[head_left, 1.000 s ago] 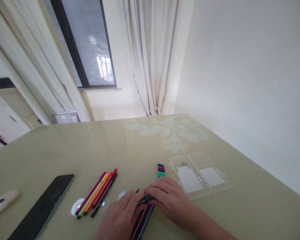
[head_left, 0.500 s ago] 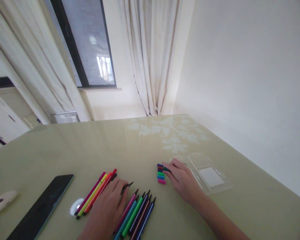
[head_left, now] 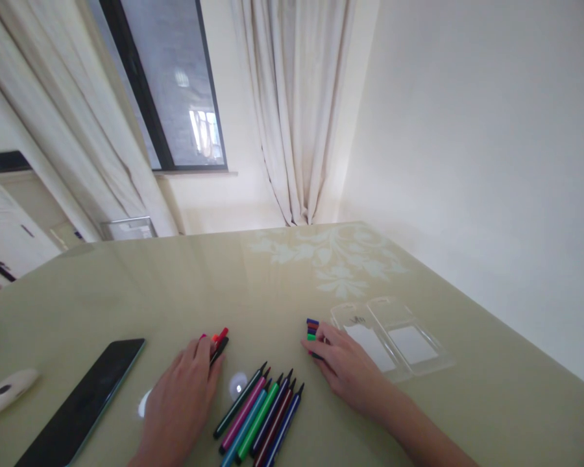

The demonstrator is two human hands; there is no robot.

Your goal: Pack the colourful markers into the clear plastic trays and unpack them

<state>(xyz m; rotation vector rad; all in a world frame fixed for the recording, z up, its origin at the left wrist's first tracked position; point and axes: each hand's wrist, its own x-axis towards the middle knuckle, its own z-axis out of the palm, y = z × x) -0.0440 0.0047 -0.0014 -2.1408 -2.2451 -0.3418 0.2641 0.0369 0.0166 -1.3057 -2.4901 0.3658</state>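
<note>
My left hand (head_left: 180, 395) is closed over the capped markers on the left, its fingertips on a black marker (head_left: 219, 351). A red marker's (head_left: 222, 335) end sticks out beyond the fingers; the hand covers most of that group. To its right lie several uncapped markers side by side, tips pointing away, with a dark green marker (head_left: 241, 400) at the left end. My right hand (head_left: 353, 366) bends over a short row of loose marker caps (head_left: 312, 328), fingers pinched on a dark cap (head_left: 316, 355) at the row's near end. Those fingers hide part of the row.
An open clear plastic case (head_left: 413, 344) with white inserts lies behind my right hand. On the left are a black phone (head_left: 82, 402) and a white oval object (head_left: 8, 393). A light reflection shows between the marker groups. A wall borders the table's (head_left: 199, 279) right side.
My left hand has laid the dark green marker beside the uncapped ones and shifted left onto the capped group. My right hand has brought the dark cap to the near end of the row.
</note>
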